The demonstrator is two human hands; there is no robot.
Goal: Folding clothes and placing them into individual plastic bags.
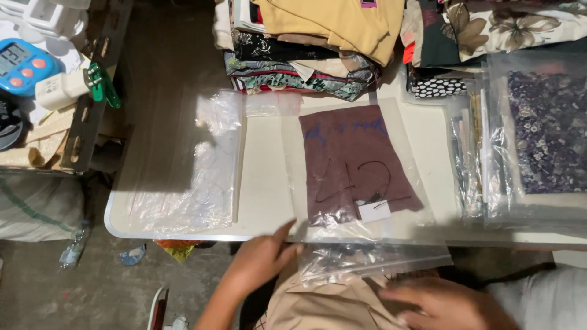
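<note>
Left hand (pixel 260 260) at the near edge of the white worktop (pixel 266 195), fingers extended and open, tips touching the lower edge of a clear plastic bag (pixel 367 241) holding a folded maroon cloth (pixel 354 162). Right hand (pixel 449 302) low, fingers loosely spread, resting on a tan garment (pixel 324 305) below the worktop edge, gripping nothing. Empty clear bags (pixel 195 165) lie left; folded fabric stack (pixel 306 46) at the far side.

Both hands (pixel 260 260) (pixel 443 302) on clear bag (pixel 367 260), tan garment (pixel 330 305).
</note>
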